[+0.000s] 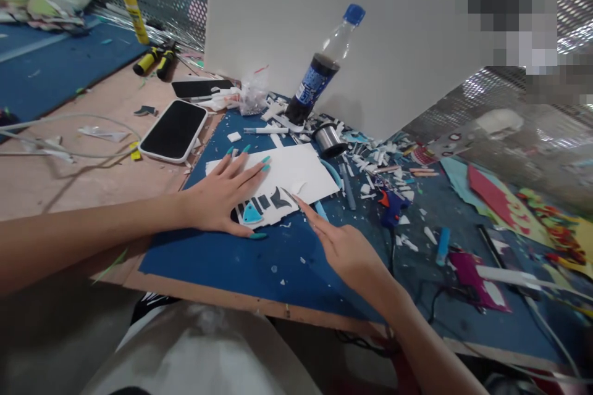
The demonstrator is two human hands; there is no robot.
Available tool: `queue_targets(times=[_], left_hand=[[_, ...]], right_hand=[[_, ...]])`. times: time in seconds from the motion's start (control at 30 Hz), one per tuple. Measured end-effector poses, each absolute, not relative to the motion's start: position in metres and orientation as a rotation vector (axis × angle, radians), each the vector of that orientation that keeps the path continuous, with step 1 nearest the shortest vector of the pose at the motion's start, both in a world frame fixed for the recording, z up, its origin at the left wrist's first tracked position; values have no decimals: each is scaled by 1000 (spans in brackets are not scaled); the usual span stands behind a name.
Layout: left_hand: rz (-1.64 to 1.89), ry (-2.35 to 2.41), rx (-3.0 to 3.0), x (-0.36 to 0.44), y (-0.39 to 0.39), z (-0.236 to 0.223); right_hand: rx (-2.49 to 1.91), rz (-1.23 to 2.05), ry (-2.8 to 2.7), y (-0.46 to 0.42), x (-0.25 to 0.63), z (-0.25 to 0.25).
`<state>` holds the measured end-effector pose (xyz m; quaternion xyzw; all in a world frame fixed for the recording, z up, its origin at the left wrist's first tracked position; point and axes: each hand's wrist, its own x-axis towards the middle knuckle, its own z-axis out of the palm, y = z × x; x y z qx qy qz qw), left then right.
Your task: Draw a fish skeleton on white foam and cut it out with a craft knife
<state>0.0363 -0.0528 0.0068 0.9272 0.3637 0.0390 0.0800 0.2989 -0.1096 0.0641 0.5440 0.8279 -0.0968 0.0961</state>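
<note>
White sheet [303, 163], one, lies on the blue mat [241, 265], back from its near edge. My left hand [213, 197] lies across the sheet's left end, fingers spread wide, hiding part of it. My right hand [343, 247] pinches one slim pointed tool [289, 194] over the sheet's near right part; its rear end is lost in my fingers. Between my hands are one blue piece [252, 214], one dark fin-shaped piece [280, 198] and small dark strips [264, 202] I can't count surely. Off the mat's left edge lies one white-edged phone [173, 131]. By the sheet's far right corner sits one spool [330, 139]; behind, one bottle [315, 83] stands among countless scraps [375, 157]. A white board [287, 6] blocks the view beyond.
</note>
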Motion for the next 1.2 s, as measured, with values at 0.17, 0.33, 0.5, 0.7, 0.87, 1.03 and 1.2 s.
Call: queue_targets(times=[0.17, 0.33, 0.5, 0.7, 0.87, 1.03, 1.2], left_hand=[[133, 1083, 2767, 36, -52, 5], [129, 1078, 2766, 35, -52, 5], [126, 1073, 2767, 36, -51, 4], [78, 1057, 2770, 38, -50, 6], [72, 1082, 2777, 37, -49, 6], [47, 1108, 2776, 38, -50, 8], [55, 1149, 2790, 38, -52, 7]], right_hand=[[1598, -292, 2476, -112, 298, 64], [1586, -248, 2465, -113, 297, 64], [1616, -305, 2408, -108, 294, 66], [1582, -311, 2347, -96, 282, 76], [1568, -316, 2279, -88, 271, 78], [1523, -197, 2264, -84, 271, 78], [1501, -104, 2228, -88, 278, 77]])
